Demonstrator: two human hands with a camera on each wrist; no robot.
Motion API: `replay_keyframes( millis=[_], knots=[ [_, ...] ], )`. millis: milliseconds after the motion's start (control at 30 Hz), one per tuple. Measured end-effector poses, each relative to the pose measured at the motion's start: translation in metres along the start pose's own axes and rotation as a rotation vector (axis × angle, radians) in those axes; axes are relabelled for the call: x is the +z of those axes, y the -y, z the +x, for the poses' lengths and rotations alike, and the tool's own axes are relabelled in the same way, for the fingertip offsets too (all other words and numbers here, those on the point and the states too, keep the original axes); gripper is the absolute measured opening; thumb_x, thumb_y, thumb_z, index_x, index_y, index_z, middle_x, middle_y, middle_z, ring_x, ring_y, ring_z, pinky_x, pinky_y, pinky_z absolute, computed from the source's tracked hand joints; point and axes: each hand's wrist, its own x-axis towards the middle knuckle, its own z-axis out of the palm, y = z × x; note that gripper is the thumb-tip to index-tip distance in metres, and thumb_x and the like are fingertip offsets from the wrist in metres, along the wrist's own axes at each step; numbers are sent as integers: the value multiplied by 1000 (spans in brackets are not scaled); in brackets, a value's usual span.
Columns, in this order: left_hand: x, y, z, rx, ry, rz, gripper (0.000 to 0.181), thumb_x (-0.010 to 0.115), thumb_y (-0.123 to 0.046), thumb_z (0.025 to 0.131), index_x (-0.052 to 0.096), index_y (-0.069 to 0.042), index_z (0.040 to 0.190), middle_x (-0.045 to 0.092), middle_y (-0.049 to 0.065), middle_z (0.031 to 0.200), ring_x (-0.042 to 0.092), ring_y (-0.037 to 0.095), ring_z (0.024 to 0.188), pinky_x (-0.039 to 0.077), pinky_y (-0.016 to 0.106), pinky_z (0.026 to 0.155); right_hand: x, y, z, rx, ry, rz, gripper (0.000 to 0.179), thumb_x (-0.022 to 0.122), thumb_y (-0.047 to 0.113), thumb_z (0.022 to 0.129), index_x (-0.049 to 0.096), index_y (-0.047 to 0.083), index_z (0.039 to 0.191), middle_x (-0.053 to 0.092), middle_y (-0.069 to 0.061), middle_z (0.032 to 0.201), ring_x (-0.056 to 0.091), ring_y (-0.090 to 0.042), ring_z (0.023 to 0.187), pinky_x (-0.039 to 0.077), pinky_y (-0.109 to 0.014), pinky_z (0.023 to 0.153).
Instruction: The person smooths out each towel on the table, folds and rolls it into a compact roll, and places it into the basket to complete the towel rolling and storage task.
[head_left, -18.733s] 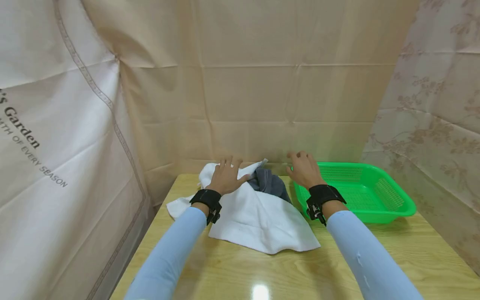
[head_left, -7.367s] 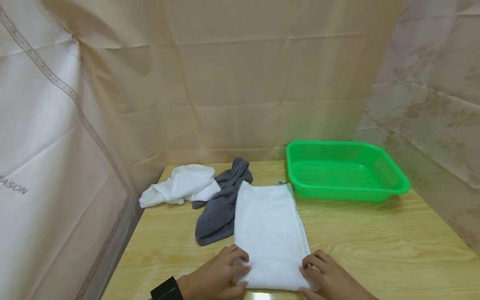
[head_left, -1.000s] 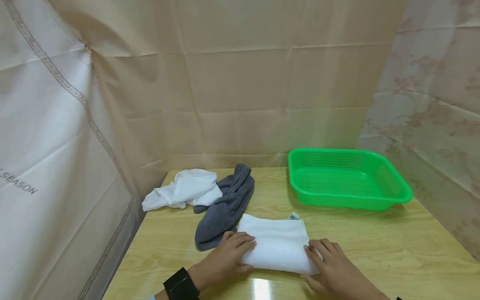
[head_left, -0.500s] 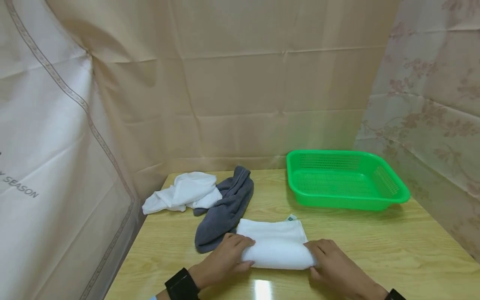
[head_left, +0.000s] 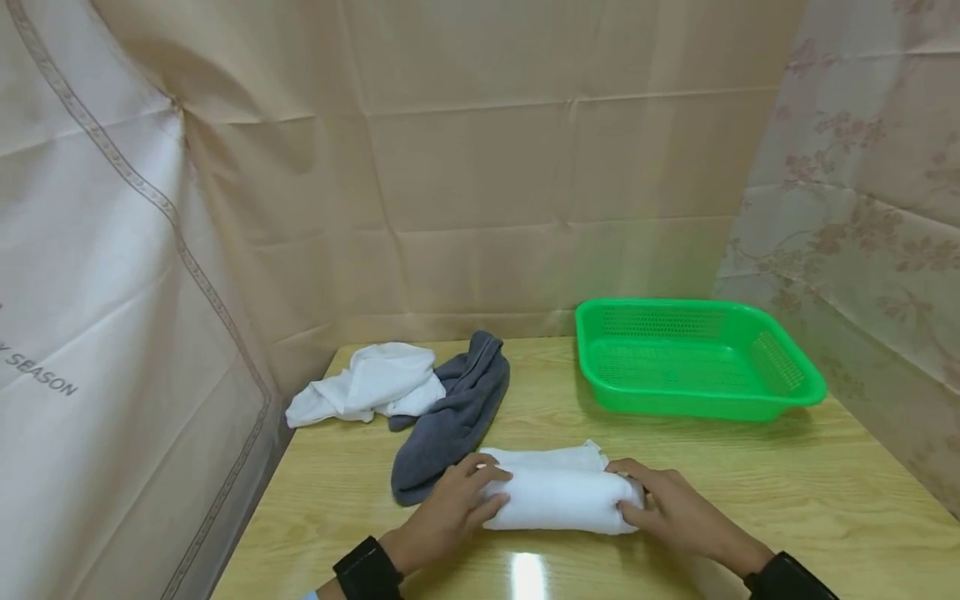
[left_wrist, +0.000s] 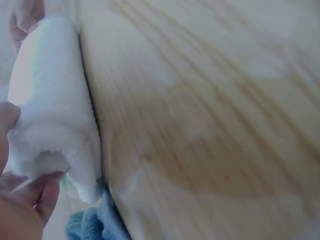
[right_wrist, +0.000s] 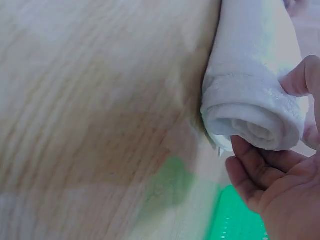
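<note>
- Here's the white towel, a thick roll lying left to right on the near middle of the surface, and both ends are partly lost behind fingers in the head view.
- A flat flap of it pokes out along the far side; the crumpled bit at its right corner is too small to make out.
- The right wrist view opens up the right end: coiled layers, plain to see, with the green basket cut off at the bottom there.
- The left wrist view is blurry, but it catches a hollow in the left end.
- Now the left hand: gripping the left end, fingers on top, thumb on the near side, fingertips at that hollow in the wrist view.
- And the right hand, angled in from the near right, pinches the other end, thumb near, fingers bent beneath the coil.
- Both forearms run off the near edge, the right wristband clipped.
- Far left, a crumpled white cloth covers part of the grey cloth; whether the grey touches the roll, I can't tell, the left hand blocks it.
</note>
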Motion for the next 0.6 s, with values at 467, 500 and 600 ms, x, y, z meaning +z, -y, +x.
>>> replay_keyframes(
  millis=[467,500,600],
  knots=[
    [-6,5,-1,205,-36,277,66,90,-36,81,65,-8,135,62,5,126,59,18,115,48,40,94,33,13,-9,-274,-183,-650,84,77,33,87,40,-5,152,53,-19,143,57,-36,118,50,-54,87],
    [-6,4,-1,202,-37,278,65,90,-36,81,65,-8,135,62,5,126,60,18,114,48,39,94,35,14,-10,-264,-170,-645,90,80,34,85,37,-4,154,52,-18,145,55,-36,120,48,-54,91],
    [-6,4,-1,183,-31,268,62,87,-36,84,65,-8,136,63,5,126,60,19,114,48,39,96,38,11,-10,-229,-153,-627,98,89,34,78,39,-3,154,54,-15,143,55,-32,123,45,-51,98]
  ],
)
